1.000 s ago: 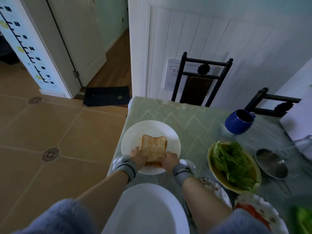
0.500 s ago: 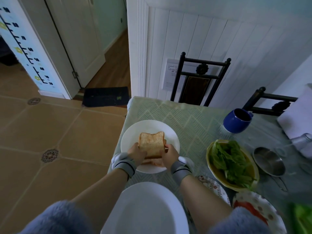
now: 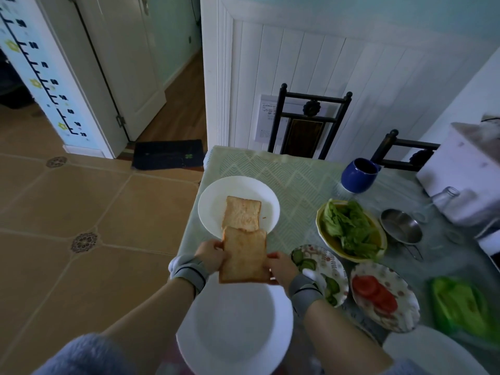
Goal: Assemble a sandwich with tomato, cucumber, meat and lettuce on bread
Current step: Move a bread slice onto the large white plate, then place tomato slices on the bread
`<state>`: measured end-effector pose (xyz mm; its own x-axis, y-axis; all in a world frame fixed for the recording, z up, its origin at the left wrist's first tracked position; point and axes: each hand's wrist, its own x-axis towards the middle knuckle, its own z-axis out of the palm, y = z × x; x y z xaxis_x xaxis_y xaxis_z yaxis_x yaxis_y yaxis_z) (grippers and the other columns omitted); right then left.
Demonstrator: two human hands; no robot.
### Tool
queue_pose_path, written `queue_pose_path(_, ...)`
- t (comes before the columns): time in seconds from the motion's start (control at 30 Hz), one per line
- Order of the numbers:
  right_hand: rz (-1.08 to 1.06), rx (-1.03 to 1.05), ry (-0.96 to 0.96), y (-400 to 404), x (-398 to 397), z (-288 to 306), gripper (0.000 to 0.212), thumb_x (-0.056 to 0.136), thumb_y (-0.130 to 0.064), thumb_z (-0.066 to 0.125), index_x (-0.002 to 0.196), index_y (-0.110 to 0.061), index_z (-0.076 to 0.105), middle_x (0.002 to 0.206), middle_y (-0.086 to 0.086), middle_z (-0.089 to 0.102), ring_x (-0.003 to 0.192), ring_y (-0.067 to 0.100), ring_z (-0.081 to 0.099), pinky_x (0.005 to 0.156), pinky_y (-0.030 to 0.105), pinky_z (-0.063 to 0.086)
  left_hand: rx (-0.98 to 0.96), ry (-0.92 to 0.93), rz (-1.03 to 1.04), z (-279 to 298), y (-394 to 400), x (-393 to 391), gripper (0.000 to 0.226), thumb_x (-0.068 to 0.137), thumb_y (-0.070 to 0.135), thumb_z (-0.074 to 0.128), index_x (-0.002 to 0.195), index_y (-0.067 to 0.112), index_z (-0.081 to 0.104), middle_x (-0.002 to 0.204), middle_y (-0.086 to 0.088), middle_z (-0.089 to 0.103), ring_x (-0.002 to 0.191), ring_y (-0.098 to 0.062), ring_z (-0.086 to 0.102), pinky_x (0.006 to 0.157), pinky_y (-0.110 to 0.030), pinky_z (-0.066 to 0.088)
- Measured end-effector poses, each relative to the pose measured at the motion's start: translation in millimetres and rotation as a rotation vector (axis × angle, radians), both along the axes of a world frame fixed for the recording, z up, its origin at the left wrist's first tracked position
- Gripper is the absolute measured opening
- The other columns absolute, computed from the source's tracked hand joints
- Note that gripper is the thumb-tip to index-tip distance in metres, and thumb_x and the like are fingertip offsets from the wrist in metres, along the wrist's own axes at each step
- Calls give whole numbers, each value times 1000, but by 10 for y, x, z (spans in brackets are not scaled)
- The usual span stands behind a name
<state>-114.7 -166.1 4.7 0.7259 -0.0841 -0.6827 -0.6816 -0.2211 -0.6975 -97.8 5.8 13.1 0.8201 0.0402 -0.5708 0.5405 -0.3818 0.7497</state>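
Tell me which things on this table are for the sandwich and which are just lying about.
For the sandwich:
held bread slice, in both hands
bread slice on the far plate
near empty plate
lettuce bowl
cucumber plate
tomato plate

Lying about:
blue mug
metal pan
glass jar

near white plate (image 3: 235,334) blurred, bottom cut off, green packet (image 3: 462,307) at right blurred, contents unclear
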Motion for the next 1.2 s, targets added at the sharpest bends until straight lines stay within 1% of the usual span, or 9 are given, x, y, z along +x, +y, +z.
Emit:
queue_pose_path(0.27,305,-339,62,3,-702,-214,27,93,-22,44,69,-13,51,85,12,59,81,28,58,67,35,54,129,108,-100,-511,30,-645,29,84,2,49,112,3,59,91,-15,58,83,-33,58,82,-42,55)
queue_pose_path(0.43,454,-482,13,72,-827,-245,45,92,-30,44,48,-18,44,54,0,48,51,18,47,60,29,44,233,130,-93,-740,129,-781,30,82,14,49,111,11,59,98,-16,64,94,-37,62,88,-46,54)
queue_pose_path(0.63,461,-513,29,144,-891,-272,41,89,-25,46,48,-21,46,56,-2,50,72,22,56,69,28,44,329,105,-57,-841,193,-832,29,83,25,47,109,18,58,100,-12,65,90,-30,61,85,-41,55)
queue_pose_path(0.77,445,-520,20,164,-895,-265,38,90,-24,47,53,-23,42,77,7,62,78,20,53,69,26,40,408,89,-76,-958,222,-833,29,82,31,41,103,26,59,90,-4,62,81,-25,60,79,-37,55)
queue_pose_path(0.87,449,-522,20,158,-899,-280,39,90,-25,47,51,-23,40,59,-1,48,69,21,51,62,25,39,445,63,-68,-950,214,-866,29,78,36,37,97,30,58,91,-1,62,80,-22,58,77,-36,54)
queue_pose_path(1.0,457,-532,27,129,-896,-268,37,88,-27,50,53,-25,40,71,0,60,79,24,57,76,30,48,447,133,-59,-1322,298,-781,17,70,40,38,80,36,52,82,-2,62,73,-23,61,73,-37,58)
queue_pose_path(1.07,456,-526,17,93,-881,-255,35,88,-27,49,55,-26,38,84,6,64,78,21,56,72,28,45,437,115,-60,-1127,261,-811,14,73,36,40,81,32,51,80,-3,61,75,-25,62,75,-40,58)
queue_pose_path(1.13,437,-503,-3,-7,-851,-213,36,88,-31,48,53,-25,38,67,1,55,62,18,50,60,25,41,486,45,-100,-735,124,-847,13,82,34,42,88,25,49,85,-1,58,81,-25,60,80,-38,54)
queue_pose_path(1.2,381,-470,-49,-156,-793,-159,36,86,-33,50,52,-24,41,59,-1,52,63,21,53,66,31,51,519,-40,-124,-419,-33,-831,13,86,33,44,92,22,48,90,1,51,81,-25,58,77,-37,52)
